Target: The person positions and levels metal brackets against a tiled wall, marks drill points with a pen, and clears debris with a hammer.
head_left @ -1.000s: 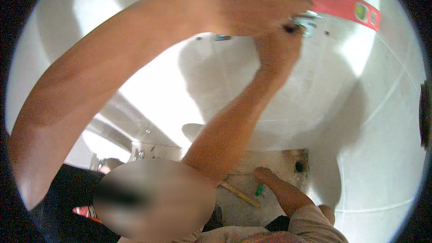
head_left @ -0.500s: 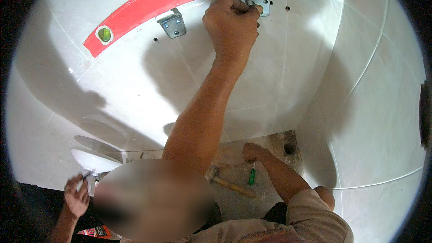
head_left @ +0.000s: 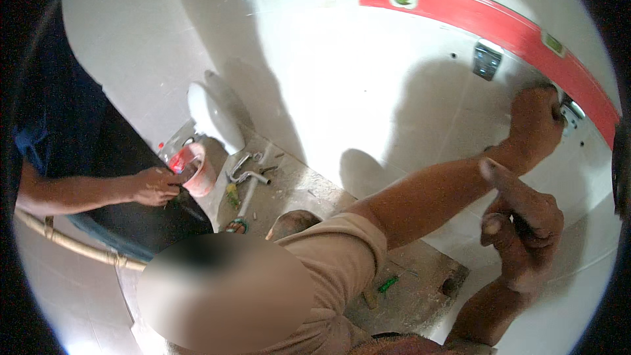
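My left hand (head_left: 539, 118) reaches up to the tiled wall, its fingers pinched together at a metal bracket (head_left: 573, 117). What sits between those fingertips is hidden. A second metal bracket (head_left: 488, 59) is on the wall to the left of that hand. Just above both brackets runs a red spirit level (head_left: 480, 12), its right end cut off by the dark rim. My right hand (head_left: 526, 233) is raised below the left forearm, thumb and index finger stretched apart and the other fingers curled. Nothing shows between its thumb and index finger.
At the left, a co-worker's hand (head_left: 158, 186) is beside a pinkish bucket (head_left: 200, 171). A white basin (head_left: 213, 118) leans by the wall, near chrome pipes (head_left: 248, 176) on the floor. Below my left arm lies a green-handled screwdriver (head_left: 389, 284), near a floor hole (head_left: 450, 286).
The view has swung left, shifting the wall and level rightward. My right hand has come up from low near the floor toward the left forearm. My left hand stays at the right-hand bracket.
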{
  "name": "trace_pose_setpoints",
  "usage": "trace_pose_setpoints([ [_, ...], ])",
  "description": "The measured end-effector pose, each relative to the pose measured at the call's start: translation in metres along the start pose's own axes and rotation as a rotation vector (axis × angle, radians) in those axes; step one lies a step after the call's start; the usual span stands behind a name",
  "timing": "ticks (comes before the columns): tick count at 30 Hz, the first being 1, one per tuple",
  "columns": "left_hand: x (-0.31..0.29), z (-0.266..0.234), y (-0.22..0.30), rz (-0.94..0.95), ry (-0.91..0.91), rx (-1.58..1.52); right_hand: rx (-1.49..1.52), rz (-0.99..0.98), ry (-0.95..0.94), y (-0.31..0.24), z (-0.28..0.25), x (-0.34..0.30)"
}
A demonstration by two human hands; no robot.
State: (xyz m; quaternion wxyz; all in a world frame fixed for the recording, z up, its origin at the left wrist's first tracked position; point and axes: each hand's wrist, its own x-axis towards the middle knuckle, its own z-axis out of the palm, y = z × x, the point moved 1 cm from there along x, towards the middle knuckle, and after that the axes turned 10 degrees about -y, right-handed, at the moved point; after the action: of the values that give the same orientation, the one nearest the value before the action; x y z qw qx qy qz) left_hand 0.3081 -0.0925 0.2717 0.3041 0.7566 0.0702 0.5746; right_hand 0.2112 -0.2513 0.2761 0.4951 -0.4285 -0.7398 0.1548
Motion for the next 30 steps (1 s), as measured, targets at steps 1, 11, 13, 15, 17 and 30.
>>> trace_pose_setpoints([
  [1,-0.003,-0.006,-0.003,-0.037,-0.001,0.004,-0.047,-0.035,-0.078,-0.016,0.012,0.019],
  [11,0.019,-0.028,0.029,0.039,0.129,-0.028,-0.257,-0.294,-0.236,-0.052,0.06,0.09],
  [13,0.024,-0.078,0.044,0.009,0.075,-0.092,-0.266,-0.306,-0.242,-0.05,0.068,0.095],
  [15,0.023,-0.15,0.067,-0.105,0.008,-0.186,-0.28,-0.324,-0.255,-0.048,0.074,0.102],
  [17,0.018,-0.24,0.102,-0.368,-0.041,-0.349,-0.32,-0.383,-0.286,-0.048,0.077,0.107],
  [30,-0.07,-0.522,0.205,-2.138,0.706,-1.894,-0.5,-0.533,-0.073,-0.052,0.105,0.112],
])
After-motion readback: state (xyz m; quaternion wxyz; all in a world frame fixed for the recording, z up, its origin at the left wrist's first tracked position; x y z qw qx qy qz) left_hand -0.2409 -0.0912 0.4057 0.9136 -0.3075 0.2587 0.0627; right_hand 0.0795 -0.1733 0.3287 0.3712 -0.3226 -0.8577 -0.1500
